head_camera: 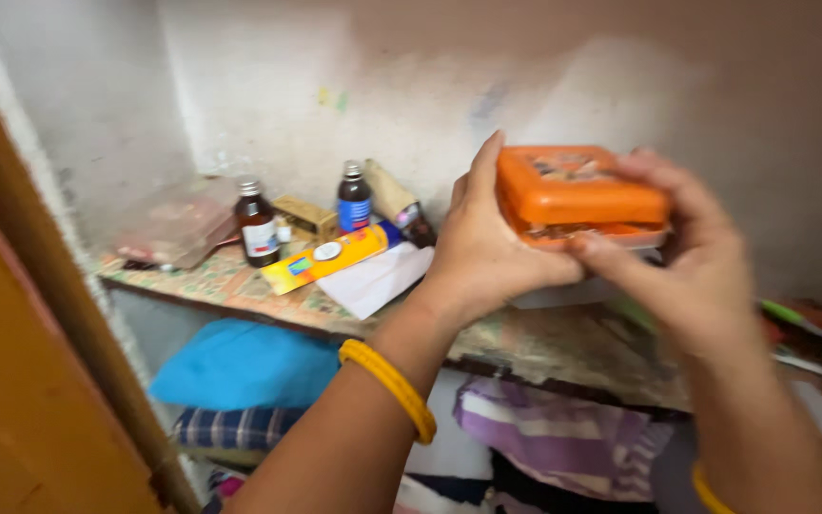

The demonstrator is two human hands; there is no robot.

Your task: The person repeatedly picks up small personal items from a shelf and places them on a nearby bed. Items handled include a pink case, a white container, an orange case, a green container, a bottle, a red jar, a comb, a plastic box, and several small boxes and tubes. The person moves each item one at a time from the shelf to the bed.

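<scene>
Above the shelf's (525, 347) front edge, both hands, left hand (487, 252) and right hand (692, 271), are clasping an orange box (573, 195), lid closed, not set down, while two bottles (257, 224) are standing near the back wall.

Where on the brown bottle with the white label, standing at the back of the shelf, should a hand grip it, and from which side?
Grip the brown bottle around its upright round body, probably at the label, coming from the open front. A wall stands behind it, a small yellow box lies close on its right, and a clear bag on its left.
</scene>
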